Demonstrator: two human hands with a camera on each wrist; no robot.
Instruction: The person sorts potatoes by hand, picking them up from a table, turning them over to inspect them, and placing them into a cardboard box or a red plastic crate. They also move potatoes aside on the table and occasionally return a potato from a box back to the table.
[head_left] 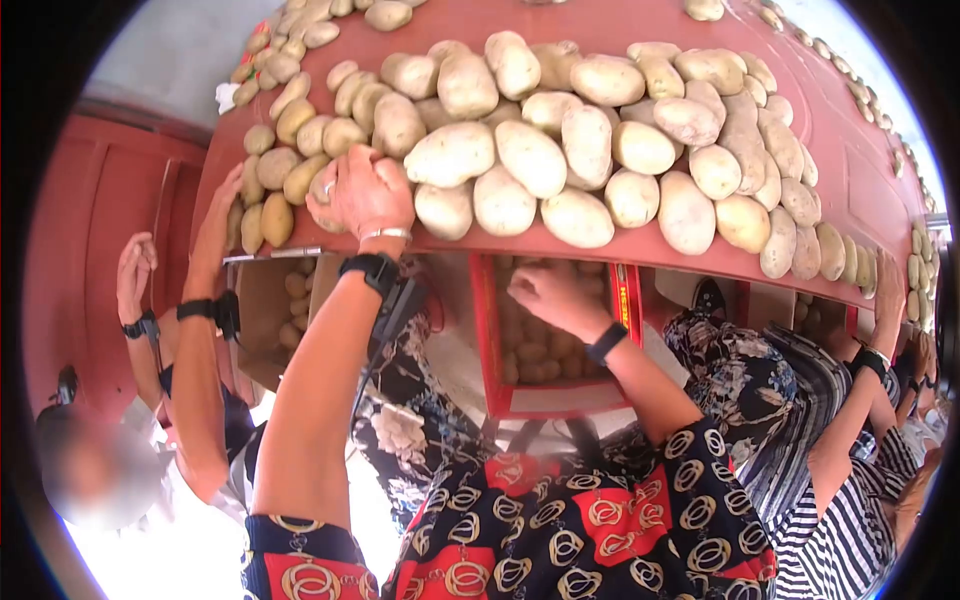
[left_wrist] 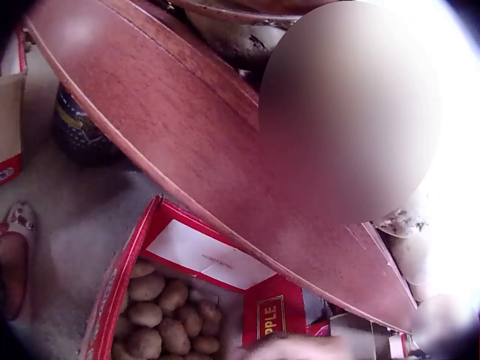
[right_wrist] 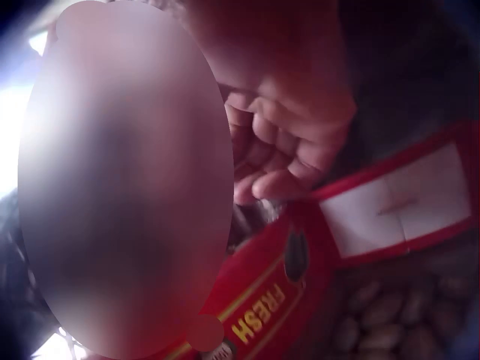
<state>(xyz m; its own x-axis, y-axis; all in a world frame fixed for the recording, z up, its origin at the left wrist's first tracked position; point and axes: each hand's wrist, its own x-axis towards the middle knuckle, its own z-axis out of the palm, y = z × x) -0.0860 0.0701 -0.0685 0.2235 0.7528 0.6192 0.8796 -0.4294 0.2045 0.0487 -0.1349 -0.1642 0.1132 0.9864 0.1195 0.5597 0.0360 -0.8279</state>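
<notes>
My left hand [head_left: 365, 195] is at the front left edge of the red table [head_left: 450, 22]. Its fingers curl round a potato [head_left: 322, 186] that is mostly hidden beneath them. Right beside that hand, pale potatoes [head_left: 450, 155] are packed in rows along the table's front. My right hand [head_left: 555, 295] is held below the table edge, above a red box [head_left: 490, 345] of potatoes. In the right wrist view its fingers [right_wrist: 274, 154] hang loosely bent with nothing in them.
Another person's hand [head_left: 225, 195] touches the potatoes at the left end. To the right, a further person's hand [head_left: 888, 290] is at the table edge. A cardboard box [head_left: 262, 310] with potatoes stands under the table on the left. More potatoes [head_left: 388, 15] lie farther back.
</notes>
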